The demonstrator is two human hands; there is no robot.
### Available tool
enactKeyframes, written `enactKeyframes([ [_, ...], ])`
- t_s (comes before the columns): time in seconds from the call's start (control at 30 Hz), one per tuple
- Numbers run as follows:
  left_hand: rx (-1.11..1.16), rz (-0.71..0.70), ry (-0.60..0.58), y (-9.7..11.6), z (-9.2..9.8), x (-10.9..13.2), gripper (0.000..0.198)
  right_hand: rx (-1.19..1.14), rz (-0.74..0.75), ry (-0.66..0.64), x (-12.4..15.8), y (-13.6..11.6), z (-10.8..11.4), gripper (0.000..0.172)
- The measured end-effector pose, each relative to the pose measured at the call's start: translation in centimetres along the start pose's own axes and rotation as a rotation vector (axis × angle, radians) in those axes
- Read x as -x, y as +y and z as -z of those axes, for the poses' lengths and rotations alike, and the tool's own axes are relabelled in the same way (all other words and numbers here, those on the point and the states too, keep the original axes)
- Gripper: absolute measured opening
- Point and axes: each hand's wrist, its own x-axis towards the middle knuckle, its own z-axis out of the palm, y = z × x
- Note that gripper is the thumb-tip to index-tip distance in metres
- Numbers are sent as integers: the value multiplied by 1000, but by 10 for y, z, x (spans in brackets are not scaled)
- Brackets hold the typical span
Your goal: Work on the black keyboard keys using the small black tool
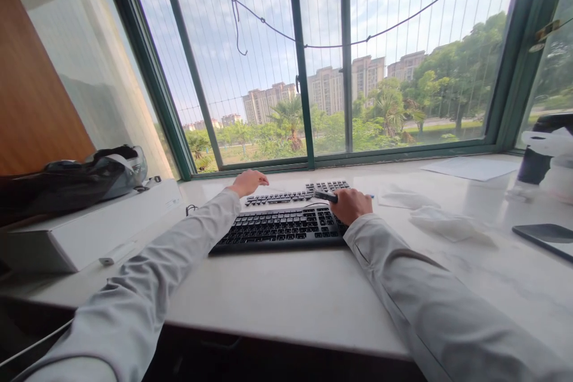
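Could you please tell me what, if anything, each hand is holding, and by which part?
The right hand holds a slim dark pen-like tool by its rear end. The left hand holds nothing.

Right hand (pixel 350 204) gripping perhaps a pen (pixel 326 196) above black keyboard (pixel 282 228)

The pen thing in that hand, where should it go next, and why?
Probably down onto the black keyboard just beneath: the right hand grips a dark pen-like tool above its far right corner, while the left hand rests on the keyless frame.
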Motion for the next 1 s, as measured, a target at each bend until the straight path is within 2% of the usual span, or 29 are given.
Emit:
enactKeyframes([
  [0.07, 26, -80, 30, 31, 6, 14, 27, -3, -5, 3, 0, 0, 1, 29],
  [0.17, 35, -189, 16, 75, 8, 40, 24, -8, -8, 10, 1, 0, 3, 29],
  [0.23, 34, -224, 13, 96, 4, 57, 22, -4, -13, 22, 2, 1, 4, 29],
  [0.3, 47, -241, 32, 109, -3, 72, 22, 7, -17, 35, 3, 2, 5, 29],
  [0.4, 62, -225, 111, 111, -14, 86, 25, 39, 1, 92, 4, 2, 7, 29],
  [0.57, 148, -212, 175, 97, -23, 91, 26, 53, 75, 195, 2, 0, 7, 28],
  [0.77, 206, -268, 199, 96, -27, 92, 23, 31, -69, 151, -4, 8, -3, 28],
  [0.87, 222, -282, 189, 98, -30, 94, 24, -15, -158, 181, -7, 13, -5, 29],
  [1.0, 239, -307, 163, 97, -34, 94, 27, -82, -158, 226, -5, 10, -2, 29],
])
